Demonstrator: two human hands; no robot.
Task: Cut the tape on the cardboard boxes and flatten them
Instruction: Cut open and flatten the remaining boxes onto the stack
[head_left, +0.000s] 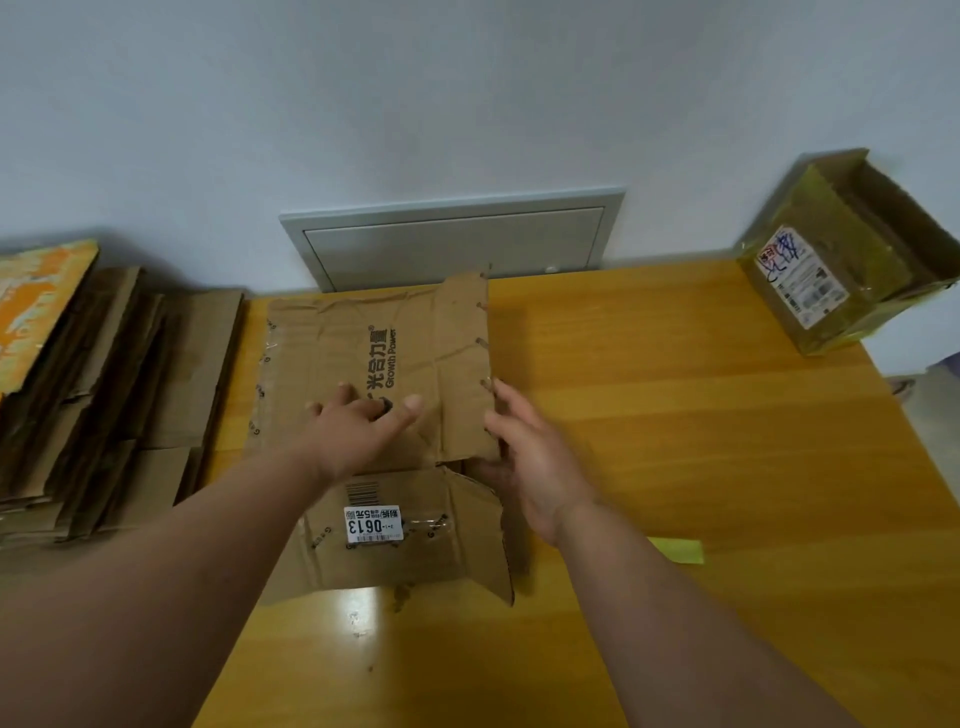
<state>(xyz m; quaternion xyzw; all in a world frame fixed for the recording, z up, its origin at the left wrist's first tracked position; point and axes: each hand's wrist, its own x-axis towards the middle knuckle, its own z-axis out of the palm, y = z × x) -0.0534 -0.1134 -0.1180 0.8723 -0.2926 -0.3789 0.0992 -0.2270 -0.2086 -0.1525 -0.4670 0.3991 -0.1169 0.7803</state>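
Observation:
A flattened brown cardboard box (384, 338) with black print lies on the yellow table (675, 415), with a white "0613" label on its near flaps. My left hand (363, 426) presses flat on its middle, fingers spread. At the box's right edge is my right hand (530, 457), fingers straight and touching the edge of the cardboard. A taped box (841, 260) with yellow tape and a shipping label stands at the far right corner, its top open.
A stack of flattened cardboard (114, 395) lies at the left, with an orange printed sheet (36, 306) on top. A yellow-green object (680, 551) lies on the table by my right forearm. A grey wall panel (452, 239) is behind the table.

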